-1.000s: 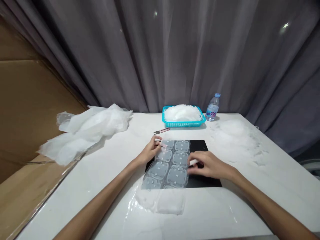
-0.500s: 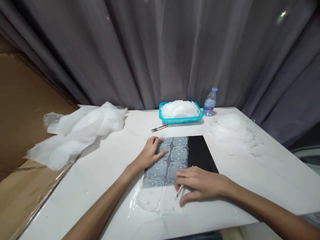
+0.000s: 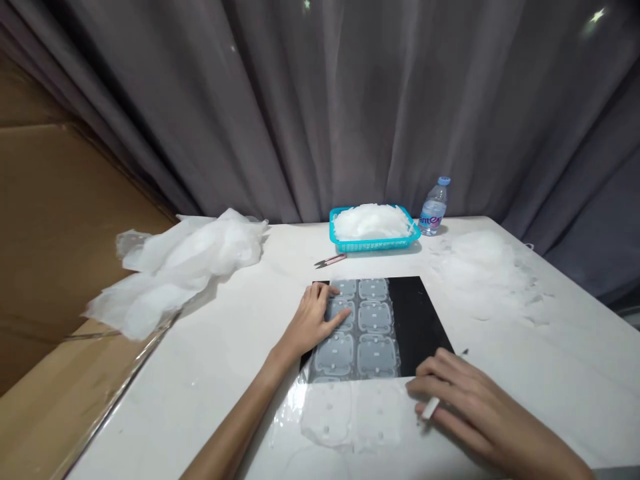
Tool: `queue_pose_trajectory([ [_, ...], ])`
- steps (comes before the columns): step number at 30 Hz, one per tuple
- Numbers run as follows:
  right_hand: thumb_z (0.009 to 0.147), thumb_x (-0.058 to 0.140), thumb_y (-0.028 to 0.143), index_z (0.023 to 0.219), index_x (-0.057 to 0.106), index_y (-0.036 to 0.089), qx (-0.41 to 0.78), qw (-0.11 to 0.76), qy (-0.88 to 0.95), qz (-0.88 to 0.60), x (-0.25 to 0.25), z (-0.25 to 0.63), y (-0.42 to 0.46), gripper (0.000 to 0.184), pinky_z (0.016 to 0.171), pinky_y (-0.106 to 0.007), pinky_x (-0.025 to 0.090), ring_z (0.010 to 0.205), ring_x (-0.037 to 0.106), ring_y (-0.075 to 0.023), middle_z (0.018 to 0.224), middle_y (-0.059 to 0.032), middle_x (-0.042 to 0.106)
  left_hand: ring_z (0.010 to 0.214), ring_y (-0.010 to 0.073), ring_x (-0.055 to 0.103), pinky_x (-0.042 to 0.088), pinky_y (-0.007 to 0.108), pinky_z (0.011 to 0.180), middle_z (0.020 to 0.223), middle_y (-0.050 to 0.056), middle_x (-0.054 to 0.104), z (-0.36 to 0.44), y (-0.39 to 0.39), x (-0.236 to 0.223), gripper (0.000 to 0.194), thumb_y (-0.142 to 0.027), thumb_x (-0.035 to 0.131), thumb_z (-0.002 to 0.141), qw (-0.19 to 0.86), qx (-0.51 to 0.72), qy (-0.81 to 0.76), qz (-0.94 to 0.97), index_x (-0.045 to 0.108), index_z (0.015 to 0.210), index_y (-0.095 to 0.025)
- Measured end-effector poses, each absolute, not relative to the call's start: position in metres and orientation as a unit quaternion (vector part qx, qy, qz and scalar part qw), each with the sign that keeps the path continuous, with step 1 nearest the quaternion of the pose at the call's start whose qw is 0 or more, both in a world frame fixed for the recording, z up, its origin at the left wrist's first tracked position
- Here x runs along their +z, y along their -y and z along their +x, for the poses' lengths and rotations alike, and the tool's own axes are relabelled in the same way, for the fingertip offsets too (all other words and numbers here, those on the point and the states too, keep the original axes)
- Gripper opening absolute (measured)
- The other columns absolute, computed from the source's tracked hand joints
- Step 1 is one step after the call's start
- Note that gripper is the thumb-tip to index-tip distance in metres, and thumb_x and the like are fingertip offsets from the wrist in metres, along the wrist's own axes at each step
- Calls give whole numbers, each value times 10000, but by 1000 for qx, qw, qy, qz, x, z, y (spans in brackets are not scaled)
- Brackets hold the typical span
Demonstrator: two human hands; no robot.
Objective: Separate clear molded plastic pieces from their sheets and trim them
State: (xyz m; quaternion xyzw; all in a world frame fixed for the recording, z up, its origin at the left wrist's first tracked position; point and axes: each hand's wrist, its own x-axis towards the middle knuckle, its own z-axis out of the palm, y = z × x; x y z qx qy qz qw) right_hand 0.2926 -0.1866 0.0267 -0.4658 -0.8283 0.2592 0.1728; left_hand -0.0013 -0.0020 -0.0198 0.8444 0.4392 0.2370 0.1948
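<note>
Our left hand (image 3: 315,319) lies flat, fingers spread, pressing down on the clear moulded sheet (image 3: 357,333), a translucent strip of rounded rectangular shapes in two columns. The sheet lies along the left part of the black mat (image 3: 417,323) and runs past the mat's near edge onto the white table (image 3: 210,373), where it turns almost invisible against the surface. Our right hand (image 3: 460,400) rests at the mat's near right corner, just beside the sheet, fingers curled around a thin white tool (image 3: 430,408) whose pale end sticks out under the fingers and whose dark tip shows past the knuckles. At the far side of the table, a turquoise basket (image 3: 373,243) holds a heap of clear pieces, and a small water bottle (image 3: 433,208) stands just to its right. A pair of small snips (image 3: 330,261) lies between the basket and the mat. A crumpled pile of white plastic film (image 3: 175,267) spreads over the left edge, and a scatter of clear offcuts (image 3: 485,273) covers the right side. A grey curtain (image 3: 320,100) hangs behind.
</note>
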Motion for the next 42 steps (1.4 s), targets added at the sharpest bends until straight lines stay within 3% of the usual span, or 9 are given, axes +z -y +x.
queue_pose_trajectory([
  [6,1080,527,303,1268,706,331,233,243,808,-484,23,300,173,261,914,-395,585,1082,684,-279,1139,-59,734,1233,324,564,470,508,1097,1248,93,581,-6,19,-24,341,-498,600,1039,177,249,-464,831,570,1286,-265],
  [9,1020,629,235,1210,721,293,213,210,832,-467,7,286,169,219,957,-413,585,1009,701,-274,1062,-56,731,1233,321,575,477,506,1100,1255,90,593,-6,20,-25,345,-475,617,1033,168,258,-462,832,568,1301,-263],
  [13,925,764,187,1281,663,280,223,158,824,-497,-9,269,173,382,892,-374,595,1057,687,-284,1116,-63,683,1247,329,567,470,524,1113,1270,99,589,-5,17,-25,338,-457,623,1031,162,266,-458,833,566,1291,-248],
  [16,987,685,156,1273,626,303,237,173,819,-493,-11,262,179,326,935,-376,564,1109,663,-267,1158,-44,662,1250,329,556,477,530,1114,1273,106,570,-4,15,-26,328,-448,613,1037,156,264,-456,836,569,1283,-236],
  [21,1030,539,64,1095,577,220,257,202,796,-509,-9,252,181,173,939,-400,525,1063,643,-258,1092,-55,661,1351,342,495,455,537,1165,1383,126,508,-3,15,-30,310,-426,589,1049,139,262,-447,844,569,1297,-240],
  [26,1019,436,6,1058,549,198,248,166,813,-500,-2,251,171,226,930,-412,514,1047,615,-262,1104,-79,644,1374,324,500,449,538,1178,1432,121,542,-6,17,-29,301,-408,522,1087,126,245,-417,866,542,1336,-240],
  [35,1088,475,189,1032,560,218,265,102,846,-451,11,281,158,105,908,-372,496,1042,629,-235,1098,-52,668,1267,364,563,463,559,1111,1300,147,633,9,2,-3,377,-564,547,1050,97,196,-349,911,615,1086,-196],
  [39,1071,540,217,976,617,215,282,157,859,-398,17,290,139,123,865,-325,506,983,643,-213,1016,-46,675,1324,339,581,438,517,1162,1382,125,654,35,-6,0,486,-624,570,1028,121,177,-282,935,606,1298,-222],
  [42,1117,458,352,951,645,198,213,284,842,-406,25,299,99,294,919,-372,514,994,628,-235,1034,-97,627,1354,336,595,447,493,1166,1426,124,660,49,-16,-3,523,-638,601,1008,143,163,-245,945,624,1336,-231],
])
